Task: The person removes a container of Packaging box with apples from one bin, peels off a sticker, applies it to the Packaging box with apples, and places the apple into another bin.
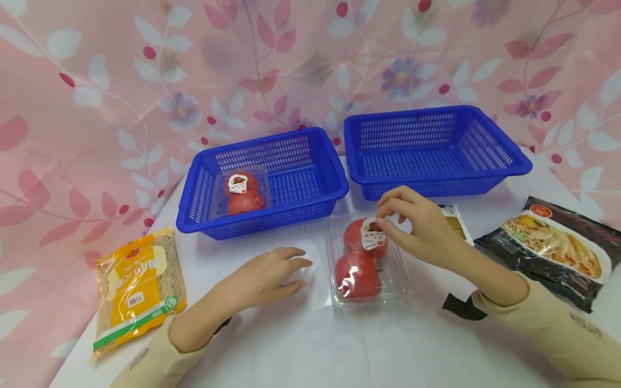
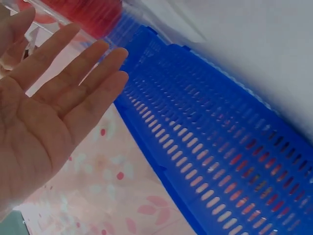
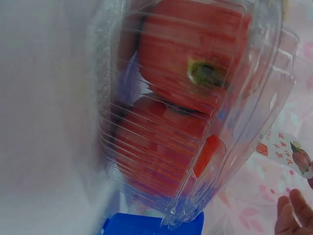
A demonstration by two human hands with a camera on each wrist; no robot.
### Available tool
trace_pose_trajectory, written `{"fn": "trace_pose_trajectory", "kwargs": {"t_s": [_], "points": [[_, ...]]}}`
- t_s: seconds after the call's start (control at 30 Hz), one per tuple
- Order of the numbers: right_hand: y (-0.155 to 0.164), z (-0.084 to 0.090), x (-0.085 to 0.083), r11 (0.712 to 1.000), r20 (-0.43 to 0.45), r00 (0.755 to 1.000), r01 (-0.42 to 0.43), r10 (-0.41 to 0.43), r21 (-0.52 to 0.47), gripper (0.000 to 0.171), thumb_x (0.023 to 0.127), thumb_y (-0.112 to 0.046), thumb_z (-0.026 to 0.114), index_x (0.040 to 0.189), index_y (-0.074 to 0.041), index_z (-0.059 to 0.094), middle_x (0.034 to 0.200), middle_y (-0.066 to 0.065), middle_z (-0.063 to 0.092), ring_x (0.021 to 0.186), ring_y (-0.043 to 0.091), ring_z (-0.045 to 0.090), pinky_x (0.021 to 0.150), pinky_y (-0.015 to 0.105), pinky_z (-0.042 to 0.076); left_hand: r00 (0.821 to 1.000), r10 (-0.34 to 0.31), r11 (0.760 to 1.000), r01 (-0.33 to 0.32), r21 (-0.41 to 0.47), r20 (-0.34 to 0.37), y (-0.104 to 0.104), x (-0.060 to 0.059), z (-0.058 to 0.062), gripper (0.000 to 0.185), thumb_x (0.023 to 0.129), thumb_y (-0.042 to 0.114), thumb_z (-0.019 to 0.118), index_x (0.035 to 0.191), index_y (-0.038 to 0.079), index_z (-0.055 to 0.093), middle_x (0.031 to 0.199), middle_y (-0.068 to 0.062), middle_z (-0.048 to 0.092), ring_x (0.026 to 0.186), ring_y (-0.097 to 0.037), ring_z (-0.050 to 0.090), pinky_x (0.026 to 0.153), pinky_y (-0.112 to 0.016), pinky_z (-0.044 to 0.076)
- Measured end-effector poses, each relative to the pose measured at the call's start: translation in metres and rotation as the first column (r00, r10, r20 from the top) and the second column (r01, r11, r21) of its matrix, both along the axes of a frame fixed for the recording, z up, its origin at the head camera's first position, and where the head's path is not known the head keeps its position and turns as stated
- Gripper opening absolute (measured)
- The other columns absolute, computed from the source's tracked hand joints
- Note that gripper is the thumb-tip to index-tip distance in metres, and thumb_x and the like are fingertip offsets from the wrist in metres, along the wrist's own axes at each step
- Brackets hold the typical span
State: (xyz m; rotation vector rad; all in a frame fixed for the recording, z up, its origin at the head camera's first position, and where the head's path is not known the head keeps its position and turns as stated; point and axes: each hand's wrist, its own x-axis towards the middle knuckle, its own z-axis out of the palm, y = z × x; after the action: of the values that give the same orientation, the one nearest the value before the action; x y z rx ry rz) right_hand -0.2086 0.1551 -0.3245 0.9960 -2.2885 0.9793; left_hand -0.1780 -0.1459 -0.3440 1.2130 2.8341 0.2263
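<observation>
A clear plastic pack of two red tomatoes lies on the white table in front of the baskets, with a small label on its far end. It fills the right wrist view. My right hand hovers over that far end, its fingers loosely curled by the label. The fingertips show a gap to the pack. My left hand lies flat on the table left of the pack, fingers straight. A second tomato pack sits in the left blue basket.
The right blue basket holds nothing visible. A yellow noodle bag lies at the left table edge and a dark noodle packet at the right. A small packet is partly hidden behind my right hand. Pink floral cloth backs the table.
</observation>
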Motion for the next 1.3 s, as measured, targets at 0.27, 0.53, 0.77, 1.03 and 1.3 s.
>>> {"fn": "trace_pose_trajectory", "kwargs": {"t_s": [0.27, 0.53, 0.77, 1.03, 1.3], "points": [[-0.003, 0.003, -0.006, 0.999, 0.236, 0.972, -0.018, 0.009, 0.037, 0.005, 0.085, -0.007, 0.064, 0.081, -0.01, 0.062, 0.098, -0.001, 0.056, 0.077, 0.012, 0.049, 0.053, 0.024, 0.043, 0.986, -0.114, 0.99, 0.123, 0.069, -0.122, 0.018, -0.001, 0.01, 0.026, 0.086, 0.025, 0.063, 0.109, 0.012, 0.066, 0.114, -0.007, 0.059, 0.109, -0.02, 0.054, 0.09, -0.033, 0.045], [-0.009, -0.001, -0.01, 0.996, 0.403, 0.915, -0.041, 0.006, 0.078, 0.009, 0.086, -0.009, 0.063, 0.079, -0.015, 0.061, 0.101, 0.0, 0.056, 0.093, 0.017, 0.051, 0.066, 0.031, 0.047, 0.935, -0.224, 0.958, 0.264, 0.115, -0.276, 0.032, -0.004, 0.014, 0.021, 0.083, 0.02, 0.065, 0.102, 0.012, 0.067, 0.106, -0.004, 0.062, 0.103, -0.018, 0.056, 0.089, -0.028, 0.045], [-0.01, -0.009, -0.015, 0.994, 0.367, 0.929, -0.074, 0.038, 0.085, 0.011, 0.085, -0.007, 0.063, 0.077, -0.015, 0.061, 0.097, 0.0, 0.055, 0.089, 0.019, 0.052, 0.067, 0.035, 0.049, 0.885, -0.252, 0.91, 0.354, 0.214, -0.392, 0.046, -0.006, 0.008, 0.02, 0.081, 0.015, 0.067, 0.1, 0.011, 0.066, 0.103, -0.004, 0.063, 0.102, -0.017, 0.056, 0.09, -0.025, 0.044], [-0.012, -0.016, -0.02, 0.986, 0.272, 0.962, -0.074, 0.03, 0.151, 0.01, 0.083, -0.009, 0.066, 0.076, -0.015, 0.062, 0.093, 0.001, 0.055, 0.082, 0.021, 0.054, 0.064, 0.037, 0.049, 0.84, -0.242, 0.899, 0.382, 0.212, -0.486, 0.057, -0.014, 0.004, 0.026, 0.08, 0.017, 0.066, 0.106, 0.01, 0.066, 0.11, -0.009, 0.06, 0.115, -0.025, 0.048, 0.099, -0.029, 0.036], [-0.013, -0.021, -0.023, 0.984, 0.241, 0.97, -0.059, 0.017, 0.167, 0.01, 0.08, -0.01, 0.07, 0.075, -0.016, 0.062, 0.09, -0.002, 0.054, 0.072, 0.018, 0.05, 0.058, 0.028, 0.044, 0.822, -0.254, 0.907, 0.385, 0.169, -0.509, 0.065, -0.017, 0.001, 0.036, 0.082, 0.026, 0.063, 0.116, 0.013, 0.063, 0.124, -0.014, 0.052, 0.125, -0.031, 0.037, 0.105, -0.036, 0.028]]}}
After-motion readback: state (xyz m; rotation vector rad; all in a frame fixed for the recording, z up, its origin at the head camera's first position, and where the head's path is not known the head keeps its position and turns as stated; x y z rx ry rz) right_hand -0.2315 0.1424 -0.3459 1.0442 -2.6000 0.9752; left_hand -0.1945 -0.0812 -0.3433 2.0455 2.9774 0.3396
